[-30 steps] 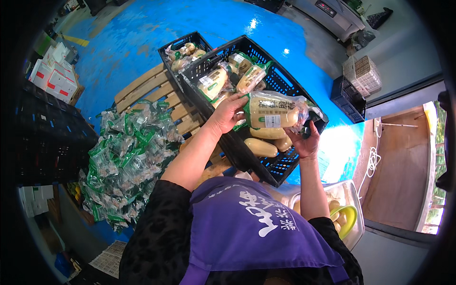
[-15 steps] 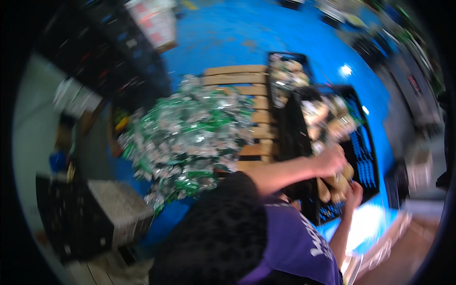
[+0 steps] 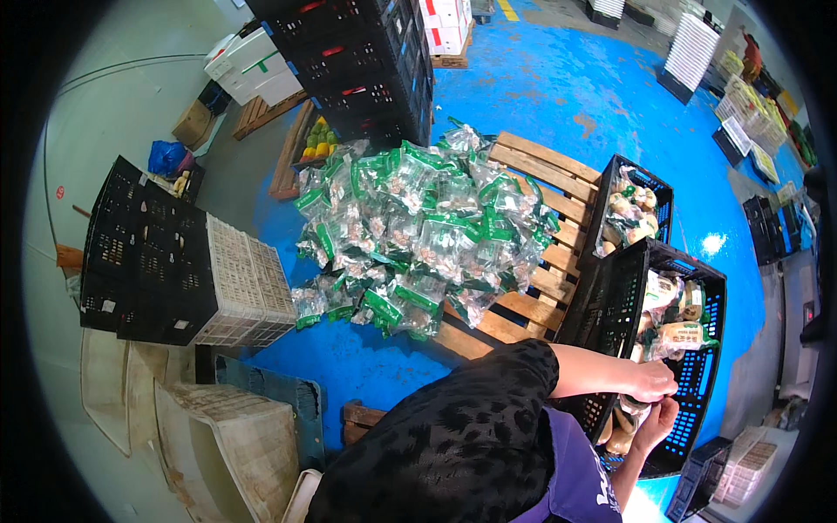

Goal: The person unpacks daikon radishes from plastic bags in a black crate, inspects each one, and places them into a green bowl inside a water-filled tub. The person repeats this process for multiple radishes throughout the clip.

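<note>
My left hand [image 3: 652,381] and my right hand [image 3: 658,423] meet over the black plastic crate [image 3: 715,349] at the right. Both have their fingers pinched together at one spot; whatever lies between them is too small or hidden to make out. Below them, smooth tan root vegetables [image 3: 621,440] lie in the crate, partly covered by my hands. Farther up in the same crate are clear bags of tan produce [image 3: 680,337] with printed labels.
A second black crate [image 3: 664,196] of bagged produce stands beyond. To the left, a heap of clear and green bags [image 3: 418,235] covers much of a wooden pallet [image 3: 514,309]. Stacked black crates [image 3: 349,70] rise behind it. Black and white crates [image 3: 248,283] stand at the left.
My hands have come together; before, they were apart around the tan vegetables. The view has turned, so the heap and crates appear farther right and lower, and the blur has gone.
</note>
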A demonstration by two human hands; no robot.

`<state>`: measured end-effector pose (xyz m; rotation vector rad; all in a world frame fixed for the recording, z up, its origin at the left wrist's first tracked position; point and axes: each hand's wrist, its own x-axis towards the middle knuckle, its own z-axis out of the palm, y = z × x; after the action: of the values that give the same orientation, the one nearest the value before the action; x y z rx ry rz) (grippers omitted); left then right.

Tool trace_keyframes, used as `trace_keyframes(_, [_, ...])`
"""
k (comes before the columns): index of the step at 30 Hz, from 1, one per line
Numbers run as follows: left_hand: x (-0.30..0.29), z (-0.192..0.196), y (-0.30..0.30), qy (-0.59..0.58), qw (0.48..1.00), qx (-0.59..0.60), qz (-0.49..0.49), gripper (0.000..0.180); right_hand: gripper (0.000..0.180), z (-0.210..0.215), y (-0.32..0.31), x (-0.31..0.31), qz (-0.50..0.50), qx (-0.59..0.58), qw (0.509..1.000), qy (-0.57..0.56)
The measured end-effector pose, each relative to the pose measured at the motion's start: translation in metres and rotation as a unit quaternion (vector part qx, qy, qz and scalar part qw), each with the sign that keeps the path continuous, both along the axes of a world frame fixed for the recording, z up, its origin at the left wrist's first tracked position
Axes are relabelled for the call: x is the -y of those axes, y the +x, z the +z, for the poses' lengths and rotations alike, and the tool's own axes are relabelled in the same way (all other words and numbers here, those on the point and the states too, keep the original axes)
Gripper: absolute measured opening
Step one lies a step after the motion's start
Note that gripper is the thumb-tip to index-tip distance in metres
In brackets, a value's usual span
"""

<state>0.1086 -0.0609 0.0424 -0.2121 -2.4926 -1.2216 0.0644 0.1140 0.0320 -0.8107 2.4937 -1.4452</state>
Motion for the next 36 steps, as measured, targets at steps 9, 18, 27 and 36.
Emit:
trace_keyframes(9, [-0.006, -0.037, -0.022, -0.022, 0.996, -0.082, 0.030, 0.017, 0.006, 0.002, 0.014, 0.012, -0.056, -0.150, 0.987, -0.016])
trace_keyframes(18, [0.002, -0.010, 0.006, -0.036, 0.993, 0.101, -0.043, 0.017, 0.008, -0.019, 0.037, 0.007, -0.115, -0.110, 0.986, 0.049])
trace_keyframes(27, [0.008, -0.026, -0.014, 0.044, 0.972, 0.099, -0.210, 0.019, 0.013, -0.037, 0.022, -0.017, -0.105, 0.000, 0.994, 0.043])
trace_keyframes(36, [0.027, -0.008, -0.013, 0.174, 0.932, 0.261, -0.181, 0.008, 0.026, -0.019, -0.004, -0.002, 0.019, 0.070, 0.997, -0.011])
